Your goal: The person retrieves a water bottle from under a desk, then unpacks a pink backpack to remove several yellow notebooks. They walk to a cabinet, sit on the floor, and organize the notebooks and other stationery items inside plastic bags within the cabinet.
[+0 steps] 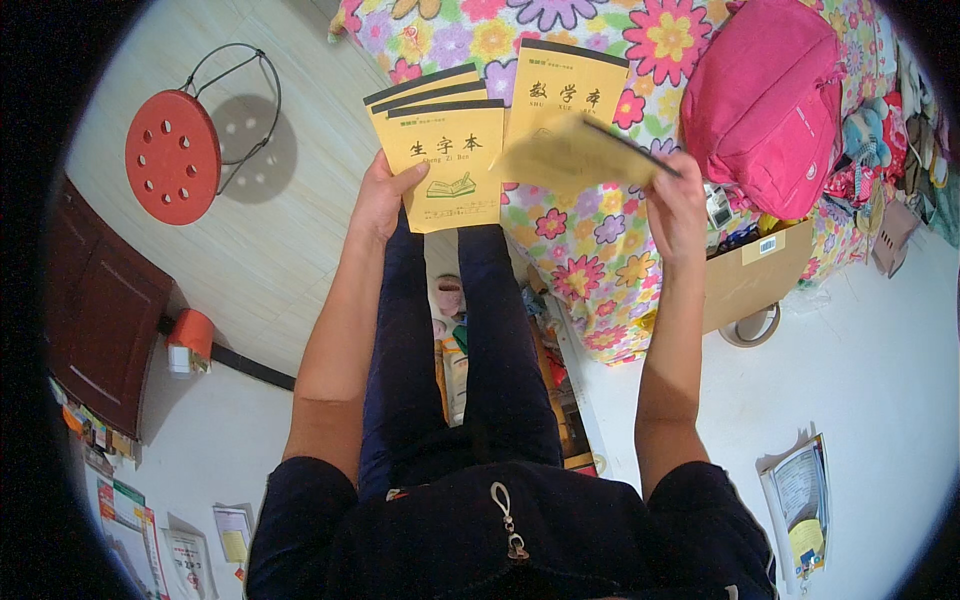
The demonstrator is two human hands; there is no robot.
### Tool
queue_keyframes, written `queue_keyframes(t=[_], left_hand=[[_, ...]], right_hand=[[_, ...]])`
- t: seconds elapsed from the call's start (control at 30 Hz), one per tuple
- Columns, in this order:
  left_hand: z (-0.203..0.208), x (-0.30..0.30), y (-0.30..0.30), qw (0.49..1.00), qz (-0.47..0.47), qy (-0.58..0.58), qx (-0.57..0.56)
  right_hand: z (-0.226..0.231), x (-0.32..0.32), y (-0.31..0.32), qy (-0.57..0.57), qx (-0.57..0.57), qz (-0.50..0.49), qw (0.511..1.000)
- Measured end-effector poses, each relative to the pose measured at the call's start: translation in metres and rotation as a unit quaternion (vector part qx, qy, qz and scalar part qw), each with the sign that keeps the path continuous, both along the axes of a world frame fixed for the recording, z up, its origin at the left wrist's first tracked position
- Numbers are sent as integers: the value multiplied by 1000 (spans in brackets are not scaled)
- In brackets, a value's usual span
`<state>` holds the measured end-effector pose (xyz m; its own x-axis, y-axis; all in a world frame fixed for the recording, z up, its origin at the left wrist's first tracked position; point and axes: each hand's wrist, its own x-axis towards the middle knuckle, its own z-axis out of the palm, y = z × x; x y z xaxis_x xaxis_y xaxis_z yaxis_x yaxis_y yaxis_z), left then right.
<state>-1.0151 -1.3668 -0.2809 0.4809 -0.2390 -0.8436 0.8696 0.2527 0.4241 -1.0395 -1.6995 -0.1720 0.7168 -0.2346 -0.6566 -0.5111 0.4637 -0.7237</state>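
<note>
My left hand (383, 195) is closed on a fan of yellow exercise books (455, 150) with dark top bindings, its thumb lying on the front cover. The front one has a green shoe drawing and black lettering. My right hand (675, 200) pinches the dark-edged end of another yellow exercise book (570, 160), which is tilted and smeared by motion. Behind that one, a further yellow exercise book (575, 75) lies on the flowered bedspread (440, 40); its lower part is hidden.
On the bed sits a pink backpack (765, 110), with an open cardboard box (760, 275) below it. A red round stool (172, 157) stands on the floor at left. A roll of tape (752, 328) lies near the box, and clothes (900, 150) are heaped at far right.
</note>
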Motion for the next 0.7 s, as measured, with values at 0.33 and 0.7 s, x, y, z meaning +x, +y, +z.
queue_keyframes(t=[0.33,0.7], left_hand=[[10,0,-5,999,43,3,17],[16,2,-5,992,119,-1,-39]], right_hand=[[1,8,67,72,170,45,982],[-75,59,96,-137,-599,181,768]])
